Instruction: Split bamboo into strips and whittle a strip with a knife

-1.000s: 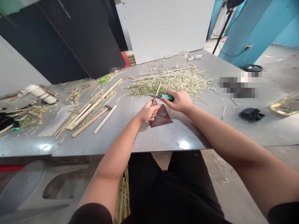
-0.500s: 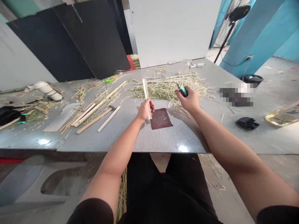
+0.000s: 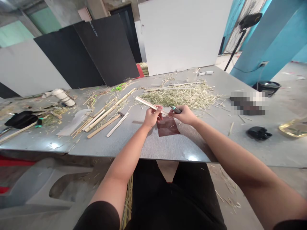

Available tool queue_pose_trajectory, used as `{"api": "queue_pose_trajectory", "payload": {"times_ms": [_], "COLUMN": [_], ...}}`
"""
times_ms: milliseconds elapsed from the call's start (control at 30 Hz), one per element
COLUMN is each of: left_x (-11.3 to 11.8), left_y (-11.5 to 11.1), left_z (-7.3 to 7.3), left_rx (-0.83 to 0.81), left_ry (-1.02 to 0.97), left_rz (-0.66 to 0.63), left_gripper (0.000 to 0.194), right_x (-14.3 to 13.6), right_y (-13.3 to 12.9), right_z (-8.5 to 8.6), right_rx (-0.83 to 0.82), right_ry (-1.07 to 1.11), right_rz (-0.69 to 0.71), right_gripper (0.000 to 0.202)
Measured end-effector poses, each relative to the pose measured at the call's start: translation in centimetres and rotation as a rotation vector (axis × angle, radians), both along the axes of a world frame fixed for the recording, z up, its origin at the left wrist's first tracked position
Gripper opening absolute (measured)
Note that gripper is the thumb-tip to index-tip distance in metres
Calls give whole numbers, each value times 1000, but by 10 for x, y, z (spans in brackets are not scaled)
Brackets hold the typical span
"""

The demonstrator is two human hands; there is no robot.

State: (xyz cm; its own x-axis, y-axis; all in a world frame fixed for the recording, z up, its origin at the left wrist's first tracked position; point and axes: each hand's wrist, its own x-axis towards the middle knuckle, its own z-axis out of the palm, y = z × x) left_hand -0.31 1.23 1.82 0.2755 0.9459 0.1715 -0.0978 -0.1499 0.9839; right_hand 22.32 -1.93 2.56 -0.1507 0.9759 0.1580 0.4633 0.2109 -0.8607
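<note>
My left hand (image 3: pixel 153 117) is closed round a pale bamboo strip (image 3: pixel 146 103), which slants from upper left down toward my right hand. My right hand (image 3: pixel 183 114) grips a green-and-black handled tool (image 3: pixel 176 110), and its fingertips are at the strip's right end. Whether they pinch the strip is too small to tell. Below both hands a dark brown square sheet (image 3: pixel 168 127) lies on the grey table (image 3: pixel 129 143). Behind them spreads a heap of thin bamboo shavings (image 3: pixel 182 95).
Bamboo strips (image 3: pixel 110 110) and a hammer (image 3: pixel 104 126) lie to the left, near a white sheet (image 3: pixel 74 123). On the right are a black crumpled object (image 3: pixel 259 133) and a gold-rimmed tray (image 3: pixel 285 131). The table's front edge runs below my forearms.
The strip has turned from near upright to a slant. My right hand has come down and left to the strip's end with the tool. The view has shifted slightly.
</note>
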Motion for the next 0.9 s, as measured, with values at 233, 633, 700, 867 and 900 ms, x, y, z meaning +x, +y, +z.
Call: {"api": "queue_pose_trajectory", "payload": {"times_ms": [233, 633, 700, 867, 900], "left_x": [-9, -32, -36, -46, -47], "left_y": [-7, 22, 24, 17, 14], "left_z": [14, -6, -2, 14, 17], "left_rx": [-33, -417, -443, -488, -479], "left_ry": [13, 74, -19, -52, 6], "left_rz": [-93, -286, -341, -563, -620], "left_gripper": [57, 45, 53, 106, 108], "right_x": [13, 37, 45, 60, 61], "right_y": [7, 11, 12, 13, 13], "right_z": [-4, 12, 14, 14, 14], "right_rx": [47, -201, -221, -227, -235], "right_ry": [136, 833, 860, 867, 866], "right_rz": [-36, 2, 2, 60, 57], "right_gripper": [61, 60, 61, 61, 61]}}
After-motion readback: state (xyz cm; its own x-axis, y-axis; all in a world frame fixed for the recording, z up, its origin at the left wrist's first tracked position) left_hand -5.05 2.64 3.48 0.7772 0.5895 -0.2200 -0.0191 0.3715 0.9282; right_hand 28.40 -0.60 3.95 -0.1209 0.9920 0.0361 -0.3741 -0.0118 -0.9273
